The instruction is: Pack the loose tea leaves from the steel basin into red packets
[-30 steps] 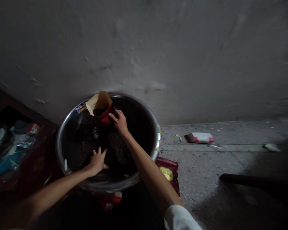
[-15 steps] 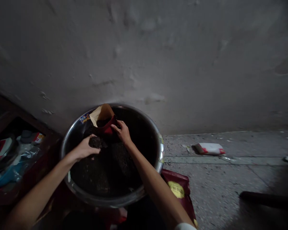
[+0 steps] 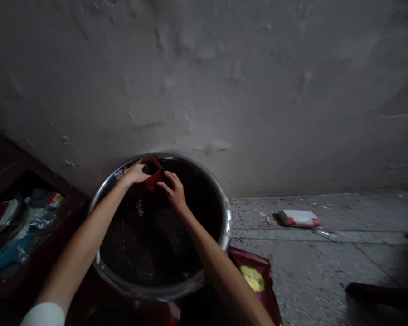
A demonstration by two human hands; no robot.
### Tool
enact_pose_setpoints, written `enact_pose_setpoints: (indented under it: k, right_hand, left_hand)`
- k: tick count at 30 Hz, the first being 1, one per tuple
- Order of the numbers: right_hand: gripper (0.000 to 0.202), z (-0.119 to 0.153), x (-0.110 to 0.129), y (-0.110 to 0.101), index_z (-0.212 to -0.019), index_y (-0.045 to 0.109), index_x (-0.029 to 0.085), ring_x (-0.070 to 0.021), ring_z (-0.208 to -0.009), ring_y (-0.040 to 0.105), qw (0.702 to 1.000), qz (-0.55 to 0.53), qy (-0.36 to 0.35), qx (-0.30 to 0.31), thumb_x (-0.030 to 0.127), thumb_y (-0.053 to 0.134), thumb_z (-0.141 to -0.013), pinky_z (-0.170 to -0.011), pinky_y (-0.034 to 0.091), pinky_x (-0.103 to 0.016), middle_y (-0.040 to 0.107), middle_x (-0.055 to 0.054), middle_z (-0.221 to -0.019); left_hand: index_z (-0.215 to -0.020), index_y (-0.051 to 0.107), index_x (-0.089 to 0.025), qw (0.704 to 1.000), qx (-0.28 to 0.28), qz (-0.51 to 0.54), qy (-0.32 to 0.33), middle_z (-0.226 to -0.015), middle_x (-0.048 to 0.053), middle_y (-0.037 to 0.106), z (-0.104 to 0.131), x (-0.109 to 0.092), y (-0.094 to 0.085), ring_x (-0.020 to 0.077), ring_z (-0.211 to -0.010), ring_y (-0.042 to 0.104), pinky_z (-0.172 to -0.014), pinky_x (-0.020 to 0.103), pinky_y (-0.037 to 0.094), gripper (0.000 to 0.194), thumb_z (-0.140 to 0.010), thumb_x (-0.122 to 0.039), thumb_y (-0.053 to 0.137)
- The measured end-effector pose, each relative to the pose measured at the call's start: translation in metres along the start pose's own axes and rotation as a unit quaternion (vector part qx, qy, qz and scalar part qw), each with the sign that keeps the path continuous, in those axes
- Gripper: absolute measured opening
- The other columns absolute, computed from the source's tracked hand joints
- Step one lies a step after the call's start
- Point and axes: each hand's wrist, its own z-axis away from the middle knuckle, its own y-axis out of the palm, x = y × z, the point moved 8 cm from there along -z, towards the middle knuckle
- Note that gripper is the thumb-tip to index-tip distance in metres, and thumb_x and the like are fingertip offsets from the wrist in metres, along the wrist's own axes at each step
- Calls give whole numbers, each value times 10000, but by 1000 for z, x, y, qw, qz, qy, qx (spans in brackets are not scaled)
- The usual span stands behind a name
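A wide metal basin [image 3: 226, 217] stands before me with dark, crumbly material [image 3: 132, 244] in it, too dim to identify. Over its far left part is a small dark-red paper bag [image 3: 154, 181] with a tan inner side, mouth up. My right hand [image 3: 175, 190] grips the bag's right side between thumb and fingers. At the mouth, from the left, is my left hand [image 3: 136, 174]; its fingertips are largely hidden by the bag, and what they hold does not show.
A larger dark-red bag with a yellow label [image 3: 253, 278] lies right of the basin. A white and red packet [image 3: 299, 218] is on the floor beside the wall [image 3: 258, 113]. Dark wooden furniture at left holds a blue container [image 3: 3, 256] and plastic wrapping. A dark bar [image 3: 377, 290] juts in at right.
My left hand, which held a dark clump over the basin, has moved up and right to the bag's mouth. My right hand keeps its grip on the bag. The view has shifted slightly.
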Motion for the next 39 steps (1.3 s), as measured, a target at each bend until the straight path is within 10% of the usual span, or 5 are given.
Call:
enact_pose_setpoints:
  k: [11,19,26,34,39]
  right_hand:
    - [474,17,-14,-7,-885,730,173,-172,-705,637,940,-212,186,-193,600,748,-680,-698,540,-329,723,-23,-801]
    - [414,27,29,27,-825,684,221,-110,-553,538,926,-297,202,-113,610,759,-705,-539,474,-241,630,22,-686]
    - [347,18,51,27,-819,710,198,-176,-708,600,996,-49,65,-38,537,639,-831,-685,480,-303,700,-21,-768]
    - [242,39,71,48,-861,648,235,-201,-775,612,997,77,-25,-1,411,494,-926,-706,468,-321,669,-54,-853]
    - [230,50,65,55,-892,602,226,-192,-792,587,999,47,10,-7,429,499,-923,-722,466,-308,636,-25,-846]
  left_hand:
    - [-845,759,-148,999,27,-36,19,-810,43,742,28,-15,-33,174,-752,646,-705,261,469,244,-701,-342,727]
    - [-813,764,-176,995,12,-89,49,-820,58,751,81,-57,-66,185,-736,647,-691,266,458,220,-855,-321,605]
    - [-1188,640,-206,943,-295,33,153,-1077,76,691,140,-20,-126,179,-958,655,-876,306,496,352,-925,-427,562]
    - [-1454,441,-209,959,-223,175,10,-1400,134,581,223,112,-25,333,-1313,522,-1107,406,418,1036,-624,-755,736]
    - [-982,725,-217,936,-319,124,-82,-1042,72,744,229,107,-8,290,-1061,644,-979,382,482,358,-825,-522,625]
